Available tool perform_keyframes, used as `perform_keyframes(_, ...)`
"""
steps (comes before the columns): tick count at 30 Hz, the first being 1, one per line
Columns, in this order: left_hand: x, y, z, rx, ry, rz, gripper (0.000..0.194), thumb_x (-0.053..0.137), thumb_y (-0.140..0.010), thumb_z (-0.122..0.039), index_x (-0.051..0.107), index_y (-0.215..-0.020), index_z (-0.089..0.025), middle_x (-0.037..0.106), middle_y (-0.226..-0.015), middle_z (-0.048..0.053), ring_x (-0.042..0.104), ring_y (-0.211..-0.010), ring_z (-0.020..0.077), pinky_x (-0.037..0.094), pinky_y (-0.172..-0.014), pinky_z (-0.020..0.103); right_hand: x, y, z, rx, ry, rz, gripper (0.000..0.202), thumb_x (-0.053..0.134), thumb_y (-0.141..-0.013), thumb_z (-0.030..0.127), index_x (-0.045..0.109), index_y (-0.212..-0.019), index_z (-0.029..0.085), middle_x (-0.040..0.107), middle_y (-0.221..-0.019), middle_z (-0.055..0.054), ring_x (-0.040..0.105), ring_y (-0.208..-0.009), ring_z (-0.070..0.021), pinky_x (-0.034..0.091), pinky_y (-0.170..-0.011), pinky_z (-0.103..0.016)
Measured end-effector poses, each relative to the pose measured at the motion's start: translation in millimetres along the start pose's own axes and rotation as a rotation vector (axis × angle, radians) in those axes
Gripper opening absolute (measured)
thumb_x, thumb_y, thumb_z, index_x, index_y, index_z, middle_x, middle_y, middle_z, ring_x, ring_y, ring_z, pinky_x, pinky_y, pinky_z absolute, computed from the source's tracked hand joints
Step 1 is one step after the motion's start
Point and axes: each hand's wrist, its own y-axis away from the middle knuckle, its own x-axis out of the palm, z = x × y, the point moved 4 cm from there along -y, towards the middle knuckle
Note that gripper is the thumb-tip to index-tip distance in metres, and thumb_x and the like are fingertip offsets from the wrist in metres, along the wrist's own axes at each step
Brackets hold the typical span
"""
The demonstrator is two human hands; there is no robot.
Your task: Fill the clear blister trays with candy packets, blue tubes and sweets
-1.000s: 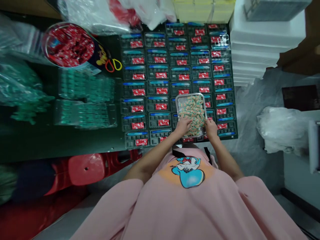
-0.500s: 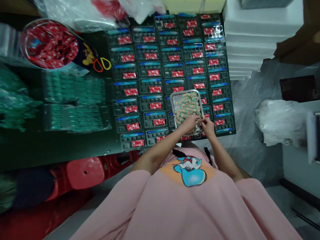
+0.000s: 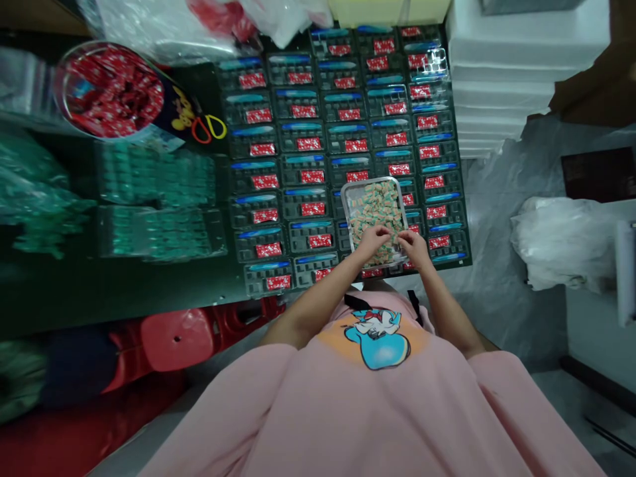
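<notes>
Together — left hand [image 3: 371, 241], right hand [image 3: 414, 246] over tray [image 3: 370, 181].
Both curled, any pinch unclear — pieces [image 3: 380, 207] pooled, probably for easy reach.

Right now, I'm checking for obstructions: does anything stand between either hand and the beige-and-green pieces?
Nothing visible does: the left hand and right hand reach over the beige-and-green pieces in the open clear tray.

The broadest passage over the worktop [image 3: 149, 288] runs along its near left edge, below the flat green packs [image 3: 173, 232]; only a narrow strip parts those packs from the black trays [image 3: 268, 248]. The trays stand nearly edge to edge, and a rimmed clear container [image 3: 354, 193] covers some. A round tub [image 3: 112, 89] blocks the far left; a white stack [image 3: 501, 59] walls the far right.
</notes>
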Motion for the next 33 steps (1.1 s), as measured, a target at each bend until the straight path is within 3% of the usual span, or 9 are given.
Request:
perform_keyframes(3, -9.2, 3.6, 0.3, -0.012, -0.023, -0.108, 0.005, 0.065, -0.065, -0.014, 0.067, -0.070, -0.015, 0.063, -0.066, 0.000, 0.056, -0.064, 0.0126, 0.046, -0.069, 0.027, -3.6, -2.2, 0.9, -0.068, 0.392, -0.019, 0.016, 0.057, -0.081, 0.024, 0.068, -0.092, 0.018, 0.068, -0.091, -0.007, 0.060, -0.086, -0.0198, 0.045, -0.083, -0.032)
perform_keyframes(5, -12.2, 6.5, 1.3, -0.016, -0.029, -0.108, 0.005, 0.064, -0.065, -0.013, 0.066, -0.069, -0.015, 0.062, -0.065, -0.001, 0.055, -0.063, 0.0121, 0.045, -0.067, 0.026, 1.7, -3.5, -0.4, -0.090, 0.602, 0.012, 0.016, 0.056, -0.083, 0.021, 0.069, -0.091, 0.018, 0.067, -0.095, -0.010, 0.058, -0.090, -0.0212, 0.043, -0.084, -0.032)
perform_keyframes(9, -13.7, 9.5, 5.7, -0.022, -0.050, -0.101, 0.004, 0.063, -0.064, -0.011, 0.065, -0.065, -0.015, 0.059, -0.059, -0.002, 0.053, -0.060, 0.0117, 0.044, -0.065, 0.025, 11.3, -3.9, -3.6, -0.103, 0.752, -0.016, 0.015, 0.053, -0.085, 0.020, 0.068, -0.088, 0.018, 0.064, -0.096, -0.012, 0.056, -0.091, -0.0224, 0.042, -0.081, -0.032)
perform_keyframes(12, -13.3, 8.4, 8.6, -0.019, -0.079, -0.114, 0.005, 0.063, -0.065, -0.010, 0.065, -0.065, -0.015, 0.060, -0.059, -0.002, 0.054, -0.061, 0.0123, 0.044, -0.067, 0.026, 11.0, -2.0, -2.8, -0.128, 0.657, -0.039, 0.013, 0.052, -0.083, 0.019, 0.066, -0.082, 0.019, 0.064, -0.093, -0.010, 0.055, -0.090, -0.0216, 0.042, -0.081, -0.032)
perform_keyframes(16, -12.1, 6.3, 9.8, -0.004, -0.110, -0.120, 0.005, 0.064, -0.067, -0.011, 0.067, -0.067, -0.015, 0.063, -0.063, -0.001, 0.056, -0.063, 0.0129, 0.045, -0.069, 0.026, 8.7, 1.3, 0.0, -0.059, 0.312, -0.014, 0.008, 0.057, -0.079, 0.025, 0.063, -0.077, 0.020, 0.064, -0.078, -0.002, 0.056, -0.074, -0.0170, 0.043, -0.074, -0.028)
perform_keyframes(22, -6.9, 10.1, 13.9, -0.038, -0.024, -0.041, 0.010, 0.063, -0.071, -0.016, 0.072, -0.075, -0.015, 0.069, -0.070, 0.002, 0.062, -0.069, 0.0149, 0.049, -0.072, 0.028, 22.2, 0.7, -3.0, 0.082, -0.173, -0.005, 0.023, 0.066, -0.069, 0.041, 0.061, -0.073, 0.019, 0.060, -0.069, 0.001, 0.054, -0.065, -0.0135, 0.042, -0.065, -0.026)
perform_keyframes(28, -9.6, 17.2, 20.4, -0.079, -0.025, -0.011, 0.018, 0.064, -0.075, -0.021, 0.075, -0.087, -0.015, 0.074, -0.082, 0.005, 0.067, -0.079, 0.0179, 0.052, -0.080, 0.031, 35.1, -0.7, -14.0, 0.161, -0.271, -0.014, 0.028, 0.068, -0.066, 0.044, 0.063, -0.074, 0.018, 0.062, -0.071, 0.001, 0.055, -0.068, -0.0134, 0.043, -0.067, -0.025)
perform_keyframes(33, -12.7, 20.5, 16.9, -0.053, -0.113, -0.014, 0.019, 0.069, -0.070, -0.018, 0.076, -0.088, -0.015, 0.075, -0.086, 0.006, 0.067, -0.082, 0.0198, 0.052, -0.081, 0.032, 32.9, -2.6, -11.9, 0.160, -0.162, 0.013, 0.030, 0.066, -0.069, 0.047, 0.064, -0.076, 0.017, 0.064, -0.071, 0.000, 0.057, -0.068, -0.0149, 0.045, -0.068, -0.027)
